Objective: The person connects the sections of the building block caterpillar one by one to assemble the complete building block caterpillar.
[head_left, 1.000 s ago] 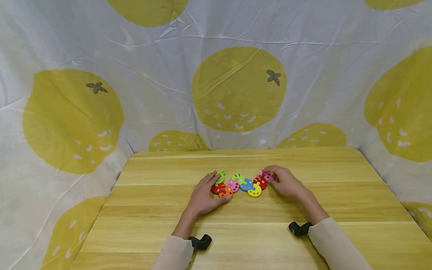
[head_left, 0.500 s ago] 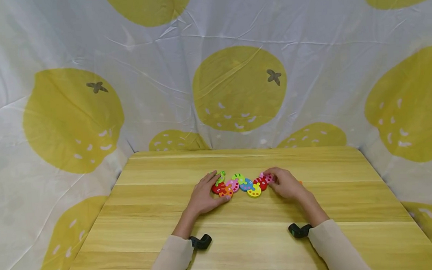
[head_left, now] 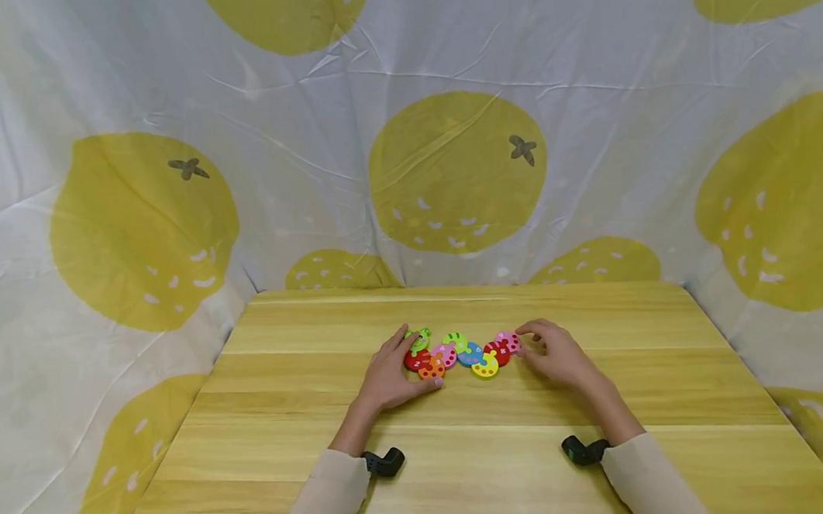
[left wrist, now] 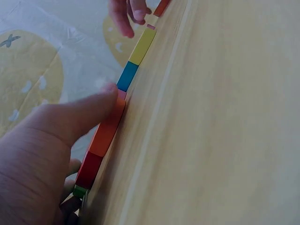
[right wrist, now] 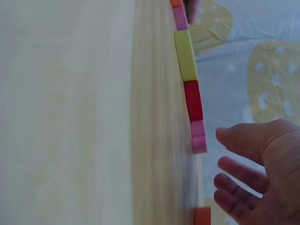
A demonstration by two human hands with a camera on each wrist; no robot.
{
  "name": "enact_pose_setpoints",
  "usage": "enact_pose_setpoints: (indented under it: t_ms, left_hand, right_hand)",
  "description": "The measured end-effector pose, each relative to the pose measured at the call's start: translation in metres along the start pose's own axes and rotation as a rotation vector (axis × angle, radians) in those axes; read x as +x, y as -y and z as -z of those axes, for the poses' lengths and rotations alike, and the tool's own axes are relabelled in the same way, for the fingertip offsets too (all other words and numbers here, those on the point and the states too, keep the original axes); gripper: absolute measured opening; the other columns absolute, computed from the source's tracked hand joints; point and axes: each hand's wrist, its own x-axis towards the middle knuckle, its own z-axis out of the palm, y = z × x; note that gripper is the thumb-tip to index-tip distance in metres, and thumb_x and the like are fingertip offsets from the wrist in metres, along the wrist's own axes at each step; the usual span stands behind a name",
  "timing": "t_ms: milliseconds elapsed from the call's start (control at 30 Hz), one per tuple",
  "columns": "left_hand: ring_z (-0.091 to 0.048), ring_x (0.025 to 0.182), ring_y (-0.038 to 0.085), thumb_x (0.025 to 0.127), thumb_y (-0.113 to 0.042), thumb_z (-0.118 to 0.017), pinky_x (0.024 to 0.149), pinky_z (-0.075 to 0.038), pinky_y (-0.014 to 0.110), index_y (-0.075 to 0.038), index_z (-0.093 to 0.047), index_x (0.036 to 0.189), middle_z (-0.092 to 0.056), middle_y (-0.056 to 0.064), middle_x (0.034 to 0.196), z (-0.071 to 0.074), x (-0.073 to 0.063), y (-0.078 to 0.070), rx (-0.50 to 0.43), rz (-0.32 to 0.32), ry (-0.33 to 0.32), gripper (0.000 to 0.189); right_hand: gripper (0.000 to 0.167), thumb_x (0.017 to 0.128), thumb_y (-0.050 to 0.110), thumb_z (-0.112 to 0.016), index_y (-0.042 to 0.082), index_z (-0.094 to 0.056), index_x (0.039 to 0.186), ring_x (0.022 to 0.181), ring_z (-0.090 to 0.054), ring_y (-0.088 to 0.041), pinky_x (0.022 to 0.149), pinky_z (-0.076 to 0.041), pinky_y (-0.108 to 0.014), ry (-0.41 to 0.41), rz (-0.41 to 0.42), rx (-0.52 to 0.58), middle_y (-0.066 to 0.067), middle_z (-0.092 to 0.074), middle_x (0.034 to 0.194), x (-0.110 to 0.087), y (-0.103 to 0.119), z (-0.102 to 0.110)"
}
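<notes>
A row of colourful flat puzzle pieces forms a wavy caterpillar on the table. Its green head (head_left: 420, 340) lies at the left end, followed by a red piece marked 2 (head_left: 417, 361) and an orange piece (head_left: 431, 367). My left hand (head_left: 388, 375) straddles this end, its fingers by the head and its straight thumb at the orange piece's near side. At the right end, a pink piece (head_left: 510, 342) adjoins the red piece marked 8 (head_left: 499, 351). Beside the pink piece, my right hand (head_left: 558, 352) has parted fingers and holds nothing; the right wrist view shows a gap.
Between the ends lie a blue piece (head_left: 469, 354) and a yellow piece (head_left: 485, 364). A separate orange piece (right wrist: 202, 215) lies past the pink end in the right wrist view. Behind the wooden table (head_left: 451, 472) hangs a lemon-patterned cloth (head_left: 309, 169).
My right hand has let go of the pink piece and drawn slightly right. That piece now lies against the red one. My left thumb has shifted a little right.
</notes>
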Motion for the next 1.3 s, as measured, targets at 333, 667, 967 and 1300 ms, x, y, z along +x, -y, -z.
enact_pose_setpoints:
  t_ms: [333,667,967,1300]
  left_hand:
    - [-0.030,0.156,0.033,0.075,-0.072,-0.076,0.121,-0.030,0.060,-0.022,-0.043,0.159,-0.027,0.001,0.171,-0.003,0.001,0.003,-0.011,0.024,-0.013,0.103]
    - [-0.031,0.155,0.034,0.076,-0.071,-0.077,0.120,-0.031,0.061,-0.019,-0.043,0.158,-0.028,0.004,0.170,-0.002,0.000,0.001,-0.025,0.018,-0.004,0.103]
    - [-0.030,0.155,0.034,0.076,-0.071,-0.077,0.121,-0.031,0.061,-0.020,-0.042,0.159,-0.027,0.003,0.171,-0.001,0.002,0.001,-0.024,0.014,-0.005,0.103]
    - [-0.028,0.155,0.034,0.072,-0.069,-0.082,0.120,-0.034,0.062,-0.020,-0.045,0.157,-0.029,0.003,0.170,0.007,0.004,0.004,-0.049,0.005,0.031,0.105]
  right_hand:
    - [0.050,0.089,0.036,-0.082,0.001,-0.069,0.121,0.103,-0.063,-0.035,0.087,-0.056,-0.052,-0.135,-0.164,-0.066,-0.017,-0.065,0.115,-0.029,-0.022,0.022]
    - [0.045,0.086,0.033,-0.084,0.000,-0.069,0.114,0.082,-0.054,-0.023,0.070,-0.045,-0.034,-0.089,-0.184,-0.105,-0.014,-0.064,0.099,-0.042,-0.040,0.029]
    - [0.056,0.091,0.019,-0.080,0.001,-0.058,0.139,0.077,-0.046,-0.018,0.064,-0.038,-0.028,-0.024,-0.144,-0.022,-0.013,-0.061,0.101,-0.049,-0.046,0.041]
    - [0.050,0.088,0.023,-0.083,-0.003,-0.064,0.126,0.081,-0.048,-0.020,0.066,-0.040,-0.026,-0.053,-0.208,-0.020,-0.013,-0.061,0.099,-0.042,-0.042,0.036]
